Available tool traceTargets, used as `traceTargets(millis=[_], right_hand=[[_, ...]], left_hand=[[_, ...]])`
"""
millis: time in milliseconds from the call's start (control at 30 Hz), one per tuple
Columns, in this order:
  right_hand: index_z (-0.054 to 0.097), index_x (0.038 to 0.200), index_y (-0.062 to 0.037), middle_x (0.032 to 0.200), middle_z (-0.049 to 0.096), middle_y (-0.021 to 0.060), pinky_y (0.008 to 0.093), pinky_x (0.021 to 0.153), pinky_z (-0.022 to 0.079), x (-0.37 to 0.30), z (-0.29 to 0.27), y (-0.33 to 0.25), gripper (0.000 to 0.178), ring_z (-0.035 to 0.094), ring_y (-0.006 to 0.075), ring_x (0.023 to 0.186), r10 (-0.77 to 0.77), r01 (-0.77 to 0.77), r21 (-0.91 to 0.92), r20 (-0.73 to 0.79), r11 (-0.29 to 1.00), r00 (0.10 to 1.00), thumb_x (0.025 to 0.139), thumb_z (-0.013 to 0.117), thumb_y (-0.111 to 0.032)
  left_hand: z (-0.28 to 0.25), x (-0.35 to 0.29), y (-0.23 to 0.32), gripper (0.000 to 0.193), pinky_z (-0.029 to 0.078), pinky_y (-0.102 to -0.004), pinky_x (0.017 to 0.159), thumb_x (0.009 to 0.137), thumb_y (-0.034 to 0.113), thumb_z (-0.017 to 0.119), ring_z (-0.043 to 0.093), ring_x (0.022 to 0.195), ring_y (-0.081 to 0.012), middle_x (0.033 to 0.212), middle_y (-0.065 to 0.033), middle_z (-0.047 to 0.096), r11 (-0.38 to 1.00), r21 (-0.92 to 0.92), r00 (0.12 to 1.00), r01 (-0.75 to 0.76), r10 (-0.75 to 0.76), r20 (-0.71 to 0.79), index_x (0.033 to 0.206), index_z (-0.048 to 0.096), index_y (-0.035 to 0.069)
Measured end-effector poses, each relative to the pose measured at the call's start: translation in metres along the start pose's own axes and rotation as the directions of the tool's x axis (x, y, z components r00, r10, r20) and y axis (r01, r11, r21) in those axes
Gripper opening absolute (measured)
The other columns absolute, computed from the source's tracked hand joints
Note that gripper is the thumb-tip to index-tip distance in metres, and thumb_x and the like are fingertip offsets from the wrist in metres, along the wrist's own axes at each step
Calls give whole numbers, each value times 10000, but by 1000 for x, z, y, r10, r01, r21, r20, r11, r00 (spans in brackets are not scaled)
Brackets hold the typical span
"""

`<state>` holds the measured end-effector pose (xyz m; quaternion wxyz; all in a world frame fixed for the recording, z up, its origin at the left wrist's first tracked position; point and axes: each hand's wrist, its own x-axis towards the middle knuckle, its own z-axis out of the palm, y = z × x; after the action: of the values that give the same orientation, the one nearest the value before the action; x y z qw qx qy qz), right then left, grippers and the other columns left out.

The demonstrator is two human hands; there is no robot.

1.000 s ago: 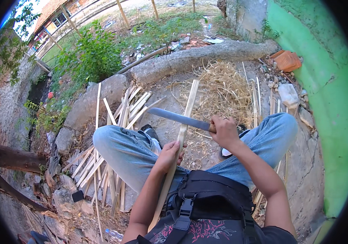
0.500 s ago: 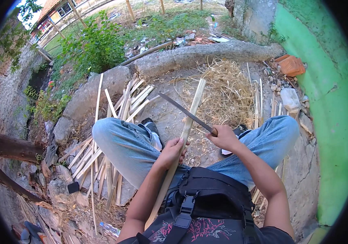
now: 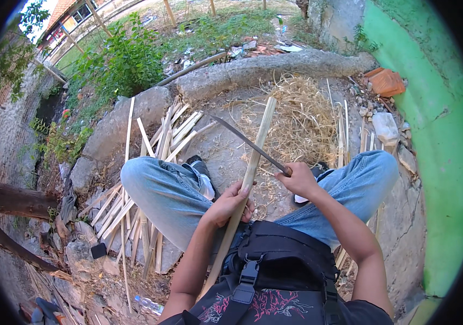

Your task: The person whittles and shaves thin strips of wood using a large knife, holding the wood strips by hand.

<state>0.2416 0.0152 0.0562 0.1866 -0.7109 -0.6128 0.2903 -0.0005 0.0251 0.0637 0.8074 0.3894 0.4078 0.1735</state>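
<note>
My left hand [image 3: 231, 205] is closed round a long pale bamboo strip [image 3: 258, 142], which slants up and away from my body, its lower end against my shirt. In my right hand [image 3: 300, 180] is the handle of a long-bladed knife [image 3: 245, 140]. The dark blade crosses the upper half of the strip and points to the far left; whether its edge bites in cannot be made out. Split bamboo strips [image 3: 174, 132] lie in a heap beyond my left knee, and more strips [image 3: 115, 214] lie beside my left leg.
Curly shavings [image 3: 304, 119] are piled beyond my right foot. A low concrete kerb [image 3: 275, 65] curves across the far side, and a green wall [image 3: 448, 179] stands at the right. An orange brick piece [image 3: 387, 82] and a pale block [image 3: 385, 128] lie near it. Left is a dark log [image 3: 15, 197].
My right hand and the knife have shifted slightly, up and to the right. The strip's far end has moved a little to the right, and my left hand stays closed on it.
</note>
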Motion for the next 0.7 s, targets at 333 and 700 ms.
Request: traceTargets(millis=[333,700], right_hand=[[658,762,-62,621,615,162,433,600,501,-10,15,-8,273,621,359,611,-96,96,14,17,995,995,794,645,-332],[645,748,-87,603,613,167,449,591,512,-12,23,-13,242,632,364,605,-229,225,-130,-20,966,973,760,658,-328]], left_hand=[[-14,11,-17,331,417,-229,529,1002,289,457,461,598,-82,741,6,483,990,-137,989,35,-15,148,1208,462,31],[-9,10,-20,353,290,-209,429,1020,366,392,313,476,-47,634,65,355,997,-60,994,44,-38,99,1156,478,52]])
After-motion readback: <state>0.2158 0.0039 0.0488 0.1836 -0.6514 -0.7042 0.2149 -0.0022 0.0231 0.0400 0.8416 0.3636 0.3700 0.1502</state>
